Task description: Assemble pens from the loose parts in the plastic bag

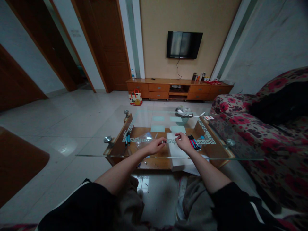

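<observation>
Your left hand [157, 146] pinches a small dark piece [164, 141] over the glass tabletop [144, 120]; I can't tell whether your curled right hand [183, 142] grasps anything. Pens [193, 142] lie just beside it. Beyond, the printed bag's [135, 98] lettering is too small to read.

item [164, 141] in l hand [157, 146] too small to id; sofa [276, 138] cut by r edge

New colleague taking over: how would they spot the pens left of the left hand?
Find the glass table before the person. On its left side, left of the left hand, lie the pens. They show blue and black; the other bunch, beside the right hand, includes pink.
</observation>
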### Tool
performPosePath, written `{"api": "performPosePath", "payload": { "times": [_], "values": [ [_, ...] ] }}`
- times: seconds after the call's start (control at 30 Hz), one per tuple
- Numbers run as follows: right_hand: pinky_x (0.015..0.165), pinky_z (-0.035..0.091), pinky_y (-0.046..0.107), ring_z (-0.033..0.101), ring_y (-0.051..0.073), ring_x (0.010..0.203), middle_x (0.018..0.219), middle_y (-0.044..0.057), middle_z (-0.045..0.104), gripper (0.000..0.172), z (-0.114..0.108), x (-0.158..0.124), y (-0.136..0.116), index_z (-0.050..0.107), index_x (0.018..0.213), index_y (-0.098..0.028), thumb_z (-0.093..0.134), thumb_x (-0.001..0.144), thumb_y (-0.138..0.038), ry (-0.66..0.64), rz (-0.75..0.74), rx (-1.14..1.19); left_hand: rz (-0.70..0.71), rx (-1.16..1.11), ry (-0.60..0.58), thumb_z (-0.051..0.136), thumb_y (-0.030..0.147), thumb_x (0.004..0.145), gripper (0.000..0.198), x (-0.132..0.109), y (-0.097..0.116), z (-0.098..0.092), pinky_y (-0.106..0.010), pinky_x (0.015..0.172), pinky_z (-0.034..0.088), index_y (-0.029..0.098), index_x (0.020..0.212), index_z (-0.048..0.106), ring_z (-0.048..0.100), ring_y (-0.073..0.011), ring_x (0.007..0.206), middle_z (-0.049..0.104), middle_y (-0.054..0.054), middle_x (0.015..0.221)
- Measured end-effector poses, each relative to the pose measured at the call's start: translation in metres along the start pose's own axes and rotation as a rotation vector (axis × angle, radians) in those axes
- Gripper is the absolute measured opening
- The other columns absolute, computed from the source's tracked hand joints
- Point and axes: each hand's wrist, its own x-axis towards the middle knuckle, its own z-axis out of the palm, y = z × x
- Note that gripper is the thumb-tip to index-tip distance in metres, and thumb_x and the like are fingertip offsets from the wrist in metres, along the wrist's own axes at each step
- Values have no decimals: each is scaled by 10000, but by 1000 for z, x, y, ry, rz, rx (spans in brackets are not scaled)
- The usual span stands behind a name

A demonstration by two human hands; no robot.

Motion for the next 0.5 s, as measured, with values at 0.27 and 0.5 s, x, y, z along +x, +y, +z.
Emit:
{"api": "performPosePath", "payload": {
  "times": [0.27, 0.5],
  "values": [
    [785, 465, 260, 655, 184, 838, 907, 79, 728, 256, 2, 0, 6, 717, 1018, -143, 576, 805, -128, -189, -21, -193, -10, 25, -25, 475, 337, 926, 209, -1, 3, -2, -232, 632, 369, 211, 1035, 602, 474, -129, 655, 530, 44, 720],
    [881, 461, 265, 666, 207, 955, 977, 82, 746, 240, 2, -6, 6, 780, 952, -180, 585, 816, -142, -322, -101, -288, -11, 33, -18, 470, 330, 920, 205, -1, 1, -1, -234, 644, 378, 215, 1012, 613, 498, -129, 679, 554, 41, 748]
  ]
}}
